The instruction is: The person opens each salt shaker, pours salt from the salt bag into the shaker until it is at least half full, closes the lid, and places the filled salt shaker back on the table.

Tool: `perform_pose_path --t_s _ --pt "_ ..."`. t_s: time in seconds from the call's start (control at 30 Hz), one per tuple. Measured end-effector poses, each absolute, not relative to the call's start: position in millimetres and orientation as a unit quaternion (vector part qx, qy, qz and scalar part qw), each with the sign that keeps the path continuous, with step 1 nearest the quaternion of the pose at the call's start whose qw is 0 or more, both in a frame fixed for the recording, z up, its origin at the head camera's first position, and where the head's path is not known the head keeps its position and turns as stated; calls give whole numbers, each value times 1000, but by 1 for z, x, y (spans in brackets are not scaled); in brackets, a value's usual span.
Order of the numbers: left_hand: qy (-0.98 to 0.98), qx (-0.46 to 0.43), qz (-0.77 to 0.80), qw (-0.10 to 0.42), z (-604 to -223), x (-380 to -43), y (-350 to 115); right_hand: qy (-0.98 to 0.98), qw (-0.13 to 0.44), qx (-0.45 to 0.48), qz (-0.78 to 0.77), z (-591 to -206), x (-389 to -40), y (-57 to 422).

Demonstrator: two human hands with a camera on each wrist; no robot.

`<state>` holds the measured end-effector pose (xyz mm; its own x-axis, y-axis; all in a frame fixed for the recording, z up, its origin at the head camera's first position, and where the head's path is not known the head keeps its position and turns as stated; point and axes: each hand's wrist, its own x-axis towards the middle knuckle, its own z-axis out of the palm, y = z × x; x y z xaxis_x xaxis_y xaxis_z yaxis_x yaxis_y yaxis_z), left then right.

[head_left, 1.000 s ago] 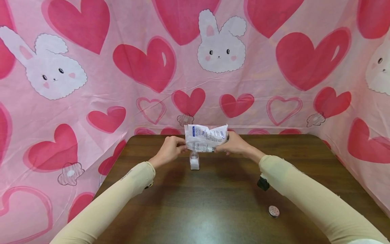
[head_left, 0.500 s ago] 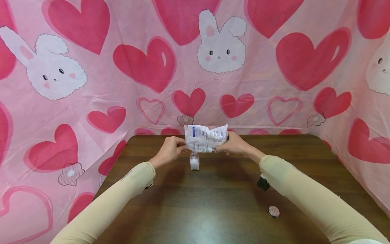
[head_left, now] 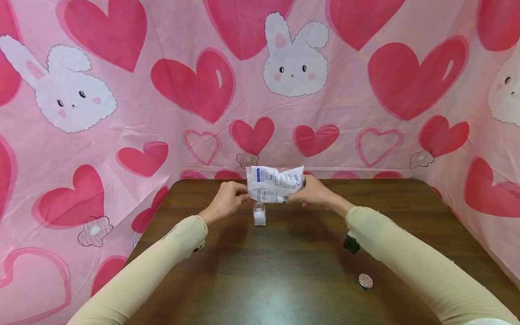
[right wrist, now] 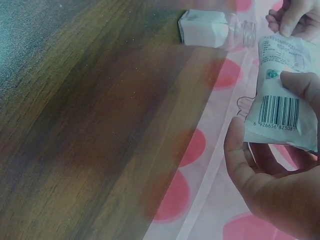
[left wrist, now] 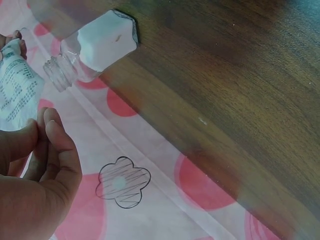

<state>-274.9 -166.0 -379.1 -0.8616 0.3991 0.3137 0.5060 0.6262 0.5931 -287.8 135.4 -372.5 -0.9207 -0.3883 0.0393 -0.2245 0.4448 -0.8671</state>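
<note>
A white printed plastic packet (head_left: 272, 184) with a barcode is held sideways just above a small glass jar (head_left: 260, 217). The jar stands upright and uncapped, its threaded neck bare and its body largely filled with something white. My left hand (head_left: 228, 198) pinches the packet's left corner between thumb and fingertips, close to the jar's mouth. At the other end my right hand (head_left: 313, 192) grips the packet, thumb over the printed face and fingers beneath, as the right wrist view shows. The packet's opening is hidden.
A round lid with holes (head_left: 364, 282) lies on the brown wooden table (head_left: 260, 275) at the front right. Fine white specks dot the tabletop in the right wrist view. Pink cloth (head_left: 252, 104) with hearts and rabbits hangs behind the table and at its sides.
</note>
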Motion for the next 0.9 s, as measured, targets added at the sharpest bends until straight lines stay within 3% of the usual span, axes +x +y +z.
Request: perform_pose_path --t_s 0.9 --pt "-899 -255 -348 78 -378 -275 -165 848 84 -179 -491 -373 -289 137"
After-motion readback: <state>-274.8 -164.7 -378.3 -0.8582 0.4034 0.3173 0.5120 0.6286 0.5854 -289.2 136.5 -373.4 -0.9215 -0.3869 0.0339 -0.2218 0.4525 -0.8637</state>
